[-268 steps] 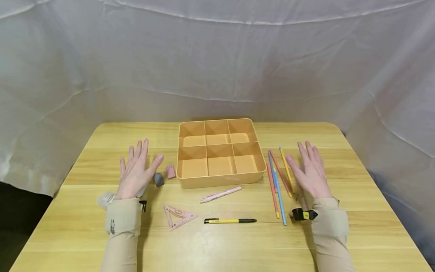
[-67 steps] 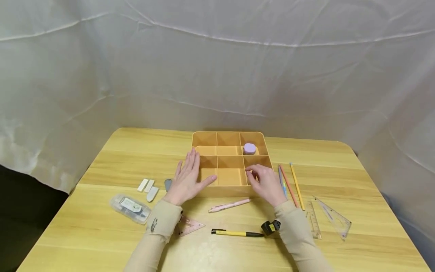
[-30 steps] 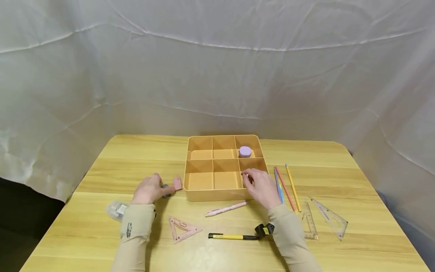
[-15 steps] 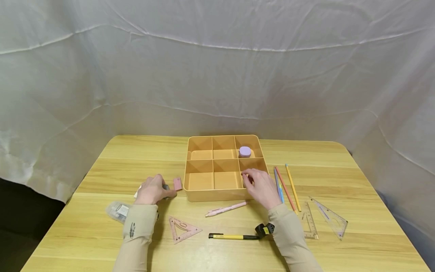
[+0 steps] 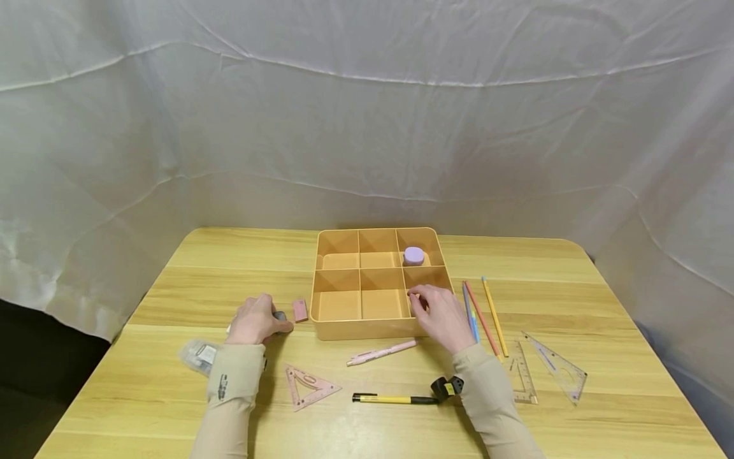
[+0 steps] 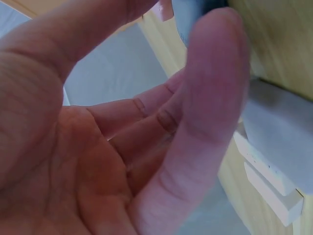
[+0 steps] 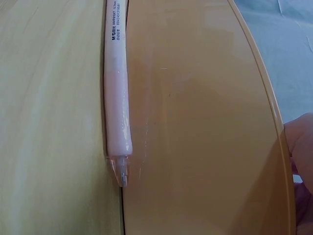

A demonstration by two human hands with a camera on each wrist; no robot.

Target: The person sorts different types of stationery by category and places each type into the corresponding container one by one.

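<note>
In the head view my left hand (image 5: 255, 320) is at the left of the table, thumb and fingers around a small dark grey rounded block (image 5: 280, 315). The left wrist view shows the index finger against that dark block (image 6: 195, 12). Beside it lies a pink eraser (image 5: 300, 310), close to the orange six-compartment box (image 5: 361, 330). My right hand (image 5: 441, 317) reaches over the box's front right corner, fingers curled down at the divider; what they hold, if anything, is hidden. A purple rounded block (image 5: 413, 256) sits in the back right compartment.
A pink mechanical pencil (image 5: 381, 352) lies before the box, with a yellow-black pen (image 5: 395, 400) and a pink set square (image 5: 309, 387) nearer. Several pencils (image 5: 495, 317) and clear set squares (image 5: 559, 368) lie right. White erasers (image 6: 274, 196) and a clear case (image 5: 199, 356) lie left.
Since the oldest frame, the purple block has come into the box and my right hand has moved there from the pencils. My left hand has left the box's side for the grey block.
</note>
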